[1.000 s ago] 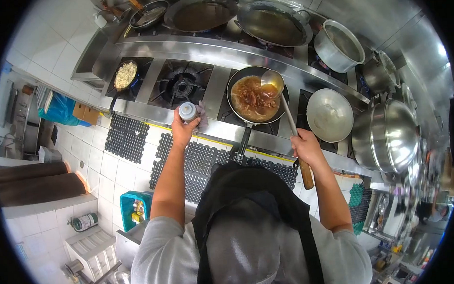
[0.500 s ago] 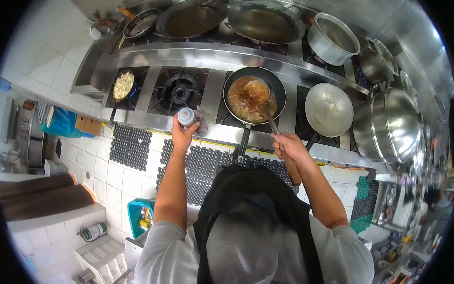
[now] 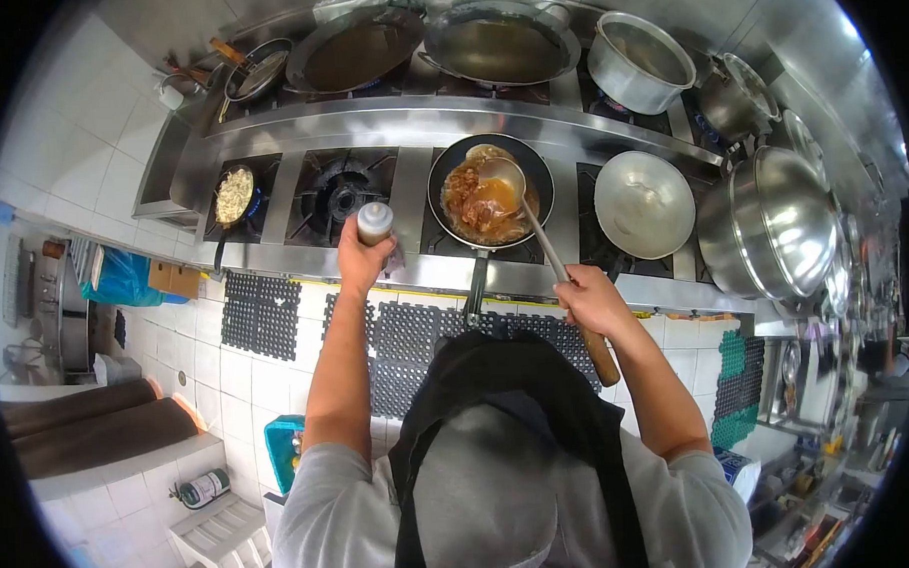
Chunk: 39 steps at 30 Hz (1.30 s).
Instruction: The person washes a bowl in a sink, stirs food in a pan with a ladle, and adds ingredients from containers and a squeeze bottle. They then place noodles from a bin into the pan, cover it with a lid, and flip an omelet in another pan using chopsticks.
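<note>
My left hand [image 3: 361,257] is wrapped round a squeeze bottle [image 3: 375,222] with a pale top, held upright in front of the stove. A crumpled cloth [image 3: 394,261] shows partly behind that hand. In my right hand [image 3: 587,299] is a long-handled ladle [image 3: 504,174] with a wooden grip end. Its bowl rests in a black frying pan [image 3: 542,169] of brown sauce [image 3: 489,205] with a brighter orange patch. The pan sits on a burner, its handle pointing toward me.
A small pan with pale food [image 3: 234,197] is over a blue flame at left. Right of the frying pan stands a metal bowl-shaped pan [image 3: 644,205], then large steel bowls [image 3: 763,223]. Two wide pans [image 3: 501,52] and a pot [image 3: 641,62] line the back shelf.
The ladle's bowl has shifted within the pan and now faces up near its far right side. The sauce is spread differently, with an orange patch. The camera view has moved slightly.
</note>
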Each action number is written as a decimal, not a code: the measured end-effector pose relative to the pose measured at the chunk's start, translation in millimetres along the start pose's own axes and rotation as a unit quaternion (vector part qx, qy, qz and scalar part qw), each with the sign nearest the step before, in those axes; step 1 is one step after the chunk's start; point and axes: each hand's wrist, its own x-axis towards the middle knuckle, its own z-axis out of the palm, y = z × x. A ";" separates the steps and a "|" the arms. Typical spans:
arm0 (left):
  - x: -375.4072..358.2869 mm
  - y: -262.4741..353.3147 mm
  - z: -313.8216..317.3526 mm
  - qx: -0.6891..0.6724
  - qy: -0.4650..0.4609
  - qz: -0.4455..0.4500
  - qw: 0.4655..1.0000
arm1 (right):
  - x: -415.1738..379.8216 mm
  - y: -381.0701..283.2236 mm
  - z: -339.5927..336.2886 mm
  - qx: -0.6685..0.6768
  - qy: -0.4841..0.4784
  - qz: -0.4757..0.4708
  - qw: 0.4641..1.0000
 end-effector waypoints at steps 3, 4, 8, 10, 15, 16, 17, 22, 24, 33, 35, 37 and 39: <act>10.9 19.7 11.2 0.141 -0.006 0.092 0.986 | -4.0 22.5 -2.6 -0.138 0.068 -0.104 0.983; 12.9 33.1 16.0 0.140 -0.007 0.090 0.986 | -8.2 25.4 -1.1 -0.139 0.068 -0.102 0.983; 20.6 75.8 39.3 0.170 -0.072 0.088 0.979 | -22.9 23.2 4.4 -0.228 0.159 -0.198 0.940; 25.0 92.0 53.2 0.238 -0.110 0.072 0.962 | -32.9 8.3 6.9 -0.224 0.170 -0.201 0.938; 32.8 117.1 80.0 0.398 -0.174 0.113 0.894 | -27.8 7.1 7.6 0.187 -0.021 -0.013 0.982; 32.5 121.3 82.8 0.398 -0.175 0.116 0.893 | -29.7 3.2 8.3 0.188 -0.019 -0.013 0.982; 32.2 124.9 85.1 0.432 -0.194 0.121 0.872 | -32.9 -4.2 10.1 0.241 -0.024 0.007 0.970; 27.1 123.5 84.7 0.487 -0.235 0.124 0.832 | -33.5 -5.9 12.1 0.336 -0.039 0.045 0.940; 22.1 123.0 79.4 0.400 -0.220 0.110 0.883 | -31.2 -3.8 10.3 0.346 -0.037 0.055 0.936; -7.9 126.8 64.7 -0.087 -0.090 0.095 0.988 | 7.5 27.6 15.9 -0.236 0.159 -0.081 0.955; -20.7 132.7 57.0 -0.116 -0.063 0.093 0.987 | 16.5 33.6 17.6 -0.331 0.208 -0.114 0.913; -39.7 138.3 48.8 -0.185 -0.035 0.073 0.979 | 27.1 39.3 14.5 -0.337 0.184 -0.074 0.921; -63.0 135.8 41.7 -0.179 0.012 0.069 0.981 | 50.0 64.3 10.2 -0.272 0.124 -0.079 0.951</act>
